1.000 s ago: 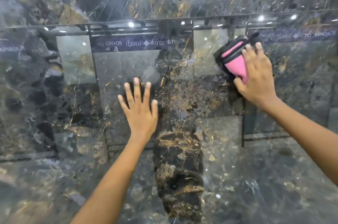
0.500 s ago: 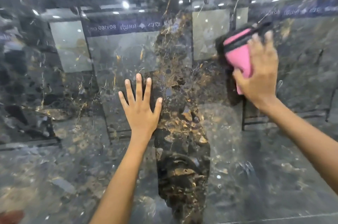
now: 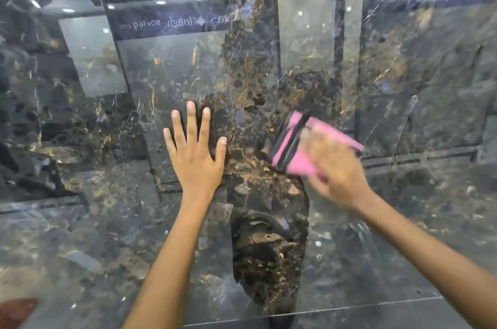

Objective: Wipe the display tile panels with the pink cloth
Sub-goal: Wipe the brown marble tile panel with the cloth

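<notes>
A right hand [image 3: 336,167], blurred, presses a pink cloth [image 3: 298,146] flat against the glossy dark tile panel [image 3: 419,81], just right of the left hand [image 3: 196,156], which rests open and splayed on the panel; unwiped surface appears to extend below the cloth.

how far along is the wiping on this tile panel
Mid-wipe. Done: nothing provable, since the glossy tile panel shows reflections everywhere and no clear cleaned zone. In hand: the right hand, motion-blurred, presses the pink cloth on the panel's middle while the left hand rests flat beside it. Left: cannot tell; other panels are out of view.
</notes>
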A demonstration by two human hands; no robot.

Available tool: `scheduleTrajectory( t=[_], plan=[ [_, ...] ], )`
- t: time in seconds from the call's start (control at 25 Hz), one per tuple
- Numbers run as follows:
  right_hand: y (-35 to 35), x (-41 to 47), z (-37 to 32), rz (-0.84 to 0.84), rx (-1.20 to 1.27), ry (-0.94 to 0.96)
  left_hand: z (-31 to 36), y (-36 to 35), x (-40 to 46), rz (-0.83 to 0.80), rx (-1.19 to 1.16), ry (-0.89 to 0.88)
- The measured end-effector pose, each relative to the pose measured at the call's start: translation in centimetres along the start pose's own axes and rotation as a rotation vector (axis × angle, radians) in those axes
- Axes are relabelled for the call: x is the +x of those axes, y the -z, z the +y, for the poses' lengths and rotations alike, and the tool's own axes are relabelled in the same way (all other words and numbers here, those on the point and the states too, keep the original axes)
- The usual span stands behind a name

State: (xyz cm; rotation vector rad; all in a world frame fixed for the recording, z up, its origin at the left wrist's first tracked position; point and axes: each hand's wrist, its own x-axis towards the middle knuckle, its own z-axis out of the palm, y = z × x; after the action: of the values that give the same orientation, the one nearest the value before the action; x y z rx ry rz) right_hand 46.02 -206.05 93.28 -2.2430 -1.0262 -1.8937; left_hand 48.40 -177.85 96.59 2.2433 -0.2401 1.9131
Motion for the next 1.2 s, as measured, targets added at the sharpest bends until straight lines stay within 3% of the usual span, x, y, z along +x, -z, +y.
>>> scheduleTrajectory(
  t=[0.08, 0.12, 0.16, 0.28, 0.32, 0.4, 0.56, 0.64, 0.68, 0.8, 0.84, 0.88, 1.0, 1.08, 1.12, 1.2],
  plan=[
    [0.5, 4.5, 1.1, 0.200, 0.057, -0.326, 0.1, -0.1, 0.2, 0.013, -0.020, 0.004],
    [-0.2, 5.1, 0.3, 0.216, 0.056, -0.336, 0.1, -0.2, 0.2, 0.012, -0.029, -0.003],
    [-1.3, 4.1, -1.2, 0.168, 0.033, -0.226, 0.1, -0.2, 0.3, 0.010, -0.026, -0.012],
    [-4.2, -5.8, -6.7, -0.258, 0.022, 0.434, 0.1, 0.1, -0.3, 0.014, 0.009, 0.065],
    [-3.8, -8.6, -7.1, -0.370, 0.048, 0.506, 0.2, 0.2, -1.4, 0.020, 0.013, 0.113],
    [-2.5, -10.6, -5.4, -0.337, 0.079, 0.413, 0.5, 0.2, -5.3, -0.027, 0.009, 0.140],
    [0.6, -6.8, 1.2, -0.033, -0.075, -0.118, 1.1, -0.8, -12.2, -0.151, -0.027, 0.125],
    [-0.3, -8.2, -0.2, 0.017, -0.090, -0.262, 1.2, -1.5, -12.6, -0.137, -0.028, 0.145],
    [-1.6, -10.8, -2.0, -0.049, -0.090, -0.215, 1.1, -1.6, -12.8, -0.122, -0.030, 0.139],
    [-2.4, -16.9, -6.8, -0.434, -0.091, 0.301, 0.7, -1.8, -13.4, -0.080, -0.040, 0.112],
    [-2.1, -16.5, -6.5, -0.452, -0.051, 0.356, 0.7, -1.9, -13.6, -0.071, -0.062, 0.112],
    [-1.7, -14.6, -5.9, -0.353, -0.005, 0.315, 0.7, -1.9, -13.8, -0.059, -0.079, 0.108],
    [-1.5, -5.2, -3.6, 0.131, 0.153, -0.226, 0.7, -2.4, -13.4, -0.040, -0.071, 0.101],
    [-2.9, -2.1, -4.7, 0.221, 0.133, -0.334, 0.7, -2.4, -13.5, -0.036, -0.079, 0.092],
    [-4.0, -3.2, -6.2, 0.157, 0.053, -0.232, 0.7, -2.4, -13.7, -0.038, -0.080, 0.086],
    [-6.3, -10.1, -10.1, -0.159, -0.026, 0.152, 0.6, -2.5, -13.8, -0.047, -0.072, 0.083]
  ],
)
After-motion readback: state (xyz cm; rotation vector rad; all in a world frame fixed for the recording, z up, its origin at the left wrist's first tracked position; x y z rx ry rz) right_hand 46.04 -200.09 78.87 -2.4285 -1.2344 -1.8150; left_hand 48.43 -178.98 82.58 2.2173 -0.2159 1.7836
